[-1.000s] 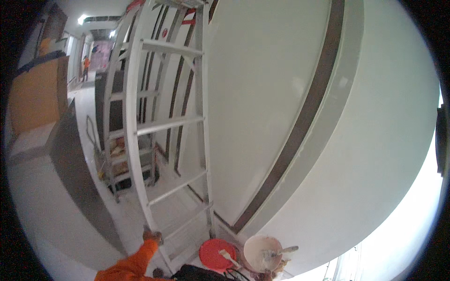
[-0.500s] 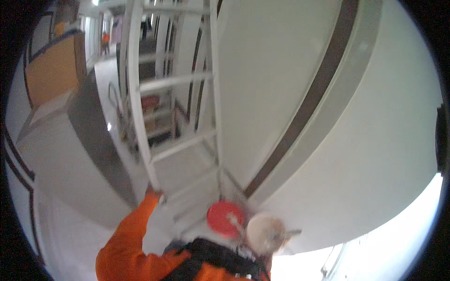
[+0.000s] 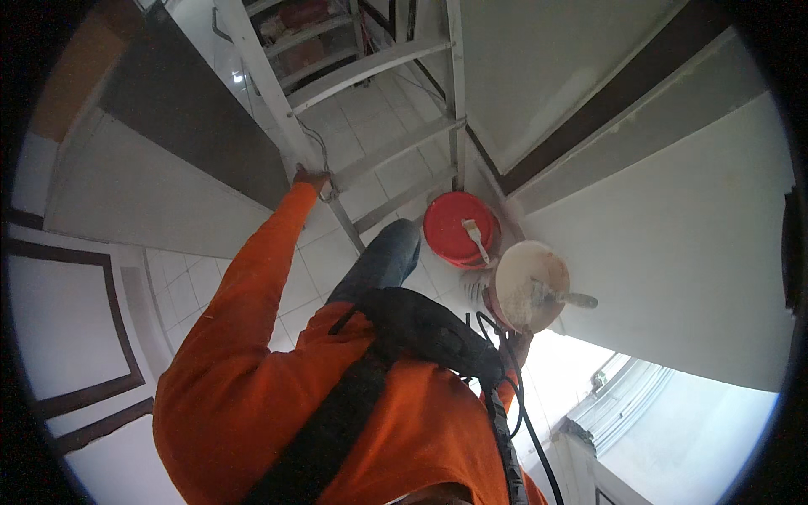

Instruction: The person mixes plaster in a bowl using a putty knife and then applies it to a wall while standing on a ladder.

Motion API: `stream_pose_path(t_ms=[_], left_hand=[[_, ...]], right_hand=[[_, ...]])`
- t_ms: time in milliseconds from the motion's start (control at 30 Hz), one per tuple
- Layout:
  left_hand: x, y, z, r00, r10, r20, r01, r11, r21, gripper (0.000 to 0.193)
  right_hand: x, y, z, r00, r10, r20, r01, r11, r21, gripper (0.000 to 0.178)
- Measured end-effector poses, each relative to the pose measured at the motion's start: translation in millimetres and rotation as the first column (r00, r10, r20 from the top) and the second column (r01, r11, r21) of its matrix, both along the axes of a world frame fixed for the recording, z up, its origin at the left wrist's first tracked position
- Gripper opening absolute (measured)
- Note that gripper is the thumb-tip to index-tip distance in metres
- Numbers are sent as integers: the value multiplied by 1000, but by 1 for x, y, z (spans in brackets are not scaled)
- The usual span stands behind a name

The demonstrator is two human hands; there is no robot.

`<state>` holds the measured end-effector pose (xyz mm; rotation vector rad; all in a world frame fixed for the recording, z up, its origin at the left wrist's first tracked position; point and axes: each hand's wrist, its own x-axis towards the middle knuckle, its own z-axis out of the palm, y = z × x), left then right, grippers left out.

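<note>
My left hand is closed around the lower left side rail of a metal ladder, my arm stretched out ahead. My right hand shows only in part at the near side of a pale bucket, and seems to hold it; most of its fingers are hidden. Inside the bucket is a whitish paste, with a putty knife sticking out over the rim to the right. Just left and beyond stands a red bucket with a paintbrush lying across its top.
A second ladder with things on its steps stands beyond. A pale wall rises on the right. A grey-white panel is at my left. White floor tiles lie underfoot, and my knee is bent forward.
My view has tipped downward, so the ladder and both buckets sit higher in it. My knee has come into sight. My left hand stays on the ladder rail.
</note>
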<state>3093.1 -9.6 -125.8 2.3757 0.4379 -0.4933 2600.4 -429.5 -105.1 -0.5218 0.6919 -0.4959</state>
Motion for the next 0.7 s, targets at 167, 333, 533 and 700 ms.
stream_pose_path(t_ms=[167, 333, 533, 700], left_hand=[[11, 5, -32, 999, 11, 39, -9, 998, -60, 112], [-3, -1, 21, 986, -67, -150, 69, 998, 5, 109], [-6, 23, 6, 991, -126, 48, 104, 939, 328, 89], [26, 74, 33, 992, -90, -94, 60, 959, -278, 52]], right_hand=[[13, -7, 6, 992, 70, -109, -100, 948, -301, 36], [22, -29, -12, 962, 189, -194, -262, 837, -480, 38], [58, -13, 32, 993, 80, -90, -104, 946, -306, 40], [57, -14, 21, 943, 139, -302, -266, 860, -436, 45]])
